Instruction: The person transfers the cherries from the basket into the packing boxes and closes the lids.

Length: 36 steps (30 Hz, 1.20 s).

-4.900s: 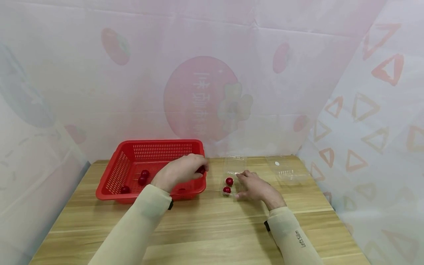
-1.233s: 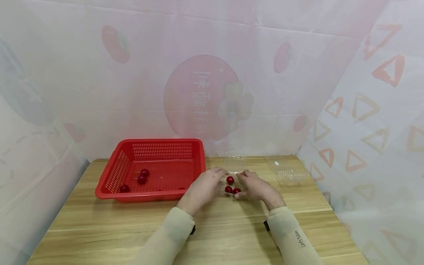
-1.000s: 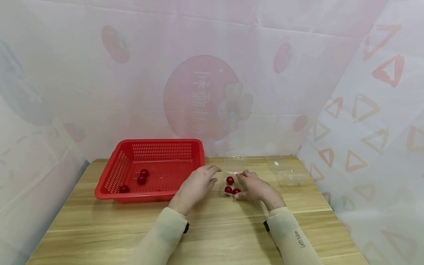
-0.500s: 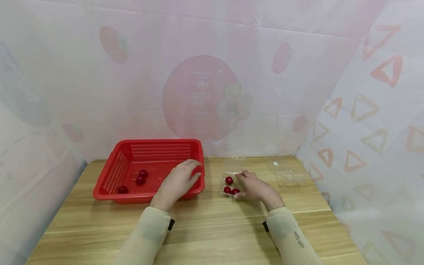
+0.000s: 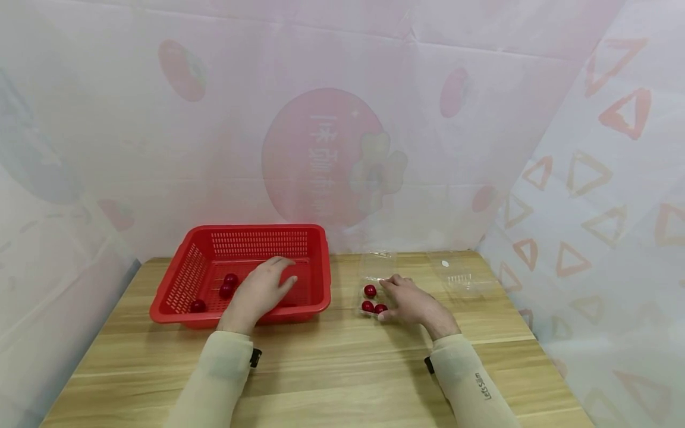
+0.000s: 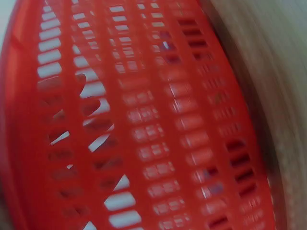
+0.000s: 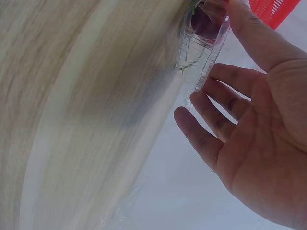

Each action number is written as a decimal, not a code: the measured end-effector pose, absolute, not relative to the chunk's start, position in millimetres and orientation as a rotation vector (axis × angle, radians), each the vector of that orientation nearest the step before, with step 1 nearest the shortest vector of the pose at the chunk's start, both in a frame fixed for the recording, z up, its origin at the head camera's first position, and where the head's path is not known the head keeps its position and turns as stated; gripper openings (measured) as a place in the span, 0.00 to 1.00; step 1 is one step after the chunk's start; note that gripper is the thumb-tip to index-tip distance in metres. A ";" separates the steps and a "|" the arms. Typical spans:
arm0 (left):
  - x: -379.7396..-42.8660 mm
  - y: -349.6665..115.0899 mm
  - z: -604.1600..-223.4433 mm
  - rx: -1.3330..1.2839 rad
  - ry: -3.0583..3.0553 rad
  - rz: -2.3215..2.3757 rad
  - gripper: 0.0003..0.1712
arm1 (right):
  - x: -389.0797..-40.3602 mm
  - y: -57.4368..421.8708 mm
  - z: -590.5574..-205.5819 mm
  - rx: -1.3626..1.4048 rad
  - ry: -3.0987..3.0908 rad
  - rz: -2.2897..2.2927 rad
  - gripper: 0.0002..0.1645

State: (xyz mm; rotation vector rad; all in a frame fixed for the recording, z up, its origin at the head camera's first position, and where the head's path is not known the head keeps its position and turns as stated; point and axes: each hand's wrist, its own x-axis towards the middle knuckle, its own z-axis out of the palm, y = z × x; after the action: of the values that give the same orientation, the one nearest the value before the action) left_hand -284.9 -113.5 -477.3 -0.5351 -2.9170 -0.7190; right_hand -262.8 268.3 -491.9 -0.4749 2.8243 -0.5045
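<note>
My left hand (image 5: 260, 291) is over the red plastic basket (image 5: 319, 303), fingers loosely extended, with nothing visible in its grasp. Inside the basket, two dark red cherries (image 5: 227, 290) lie together and another cherry (image 5: 198, 306) sits by the front left corner. The left wrist view shows only the slotted basket wall (image 6: 134, 115), not the fingers. My right hand (image 5: 414, 303) holds the right side of an open clear plastic box (image 5: 380, 264) between thumb and fingers. Three cherries (image 5: 370, 291) lie in that box; a cherry (image 7: 206, 21) also shows beside the thumb in the right wrist view.
A second clear plastic container (image 5: 460, 279) with a white sticker stands at the back right of the wooden table (image 5: 342, 368). A pale printed cloth (image 5: 332, 47) rises behind the table, and patterned cloth walls flank both sides.
My left hand carried a cherry from the basket to the box, where the count rose from two visible to three. It let go, then moved left over the basket. My right hand stayed put.
</note>
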 end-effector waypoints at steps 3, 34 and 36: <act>-288.6 -124.7 -480.8 -0.502 -2.930 -0.701 0.27 | -263.4 268.3 -492.6 -0.475 2.824 -0.506 0.57; -301.7 -205.6 -478.9 -0.244 -3.313 -0.542 0.40 | -262.8 268.8 -491.8 -0.453 2.812 -0.518 0.57; -302.5 -205.3 -479.3 -0.229 -3.334 -0.547 0.40 | -262.5 268.8 -491.5 -0.452 2.812 -0.519 0.57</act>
State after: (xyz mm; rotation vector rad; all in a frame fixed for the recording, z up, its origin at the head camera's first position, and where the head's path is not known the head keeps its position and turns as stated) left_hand -302.5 -205.3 -479.3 -0.2291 -3.3342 -0.5472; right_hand -262.5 268.8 -491.5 -0.4519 2.8117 -0.5194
